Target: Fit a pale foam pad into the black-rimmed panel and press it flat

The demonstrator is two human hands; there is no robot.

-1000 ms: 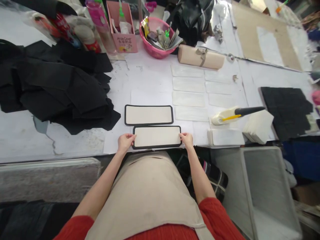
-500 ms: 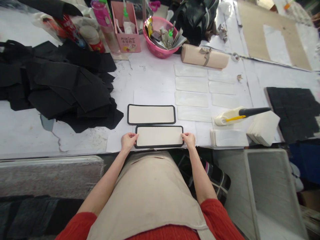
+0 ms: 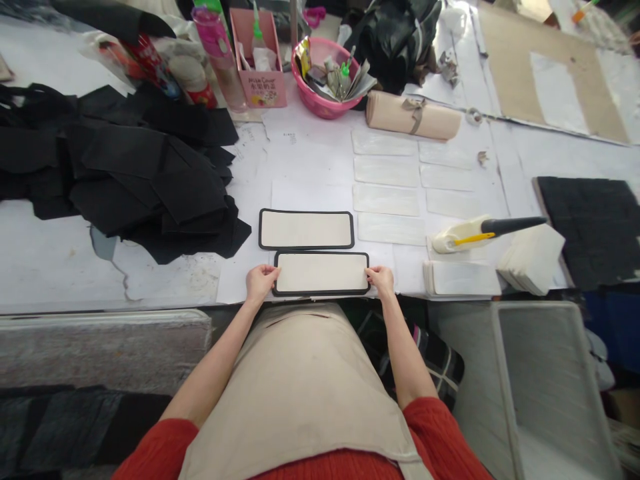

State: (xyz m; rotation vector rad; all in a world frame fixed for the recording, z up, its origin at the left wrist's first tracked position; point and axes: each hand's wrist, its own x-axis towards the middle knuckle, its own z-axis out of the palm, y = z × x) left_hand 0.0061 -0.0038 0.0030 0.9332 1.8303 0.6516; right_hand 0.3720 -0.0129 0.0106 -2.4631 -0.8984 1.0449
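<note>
Close to the table's front edge lies a cream rectangular panel with a black border (image 3: 323,273). My left hand (image 3: 261,283) pinches its left end between thumb and fingers. At the opposite end my right hand (image 3: 382,280) pinches the right edge in the same way. Just behind it a second cream panel with a black border (image 3: 307,229) lies flat, untouched. Several pale translucent rectangular pieces (image 3: 385,199) are laid out in two columns behind my right hand.
Black fabric pieces (image 3: 150,173) are heaped at left. At right are a black-handled brush (image 3: 515,225), white card stacks (image 3: 460,277) and a black stack (image 3: 593,230). Farther back stand a pink basin (image 3: 325,107), a pink box (image 3: 265,90) and a beige roll (image 3: 413,117).
The camera view has shifted slightly, so everything sits a little farther right in the picture. Both hands keep the same pinch on the front panel.
</note>
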